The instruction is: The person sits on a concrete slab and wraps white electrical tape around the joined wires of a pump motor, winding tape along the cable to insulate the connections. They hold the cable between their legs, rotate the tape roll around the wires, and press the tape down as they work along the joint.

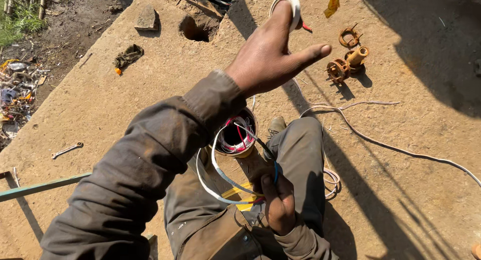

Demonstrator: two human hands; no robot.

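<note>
Head view, and I read it from the left edge across. At nine o'clock a small wrench [66, 150] lies on the concrete slab [150, 84], with a green metal bar [40, 187] below it at eight o'clock. Toward eleven o'clock a dirty rag [128, 55] and a flat stone [147, 18] sit near a hole [194, 29] in the slab.

My left hand [273, 54] is raised at twelve o'clock, its grip closed on a roll of white tape [289, 5] hooked over the fingers, the thumb stretched out to the right.

Just below centre stands the open motor housing [235, 135], with red and white windings showing inside. A white cable [220, 177] loops out of it toward six o'clock, where my right hand [278, 202] pinches the cable's blue and red cores, grip shut on them, resting on my knee.

At one o'clock rusty pump parts [348, 57] lie together in the sun. A loose white wire [396, 147] trails from centre out to three o'clock.
</note>
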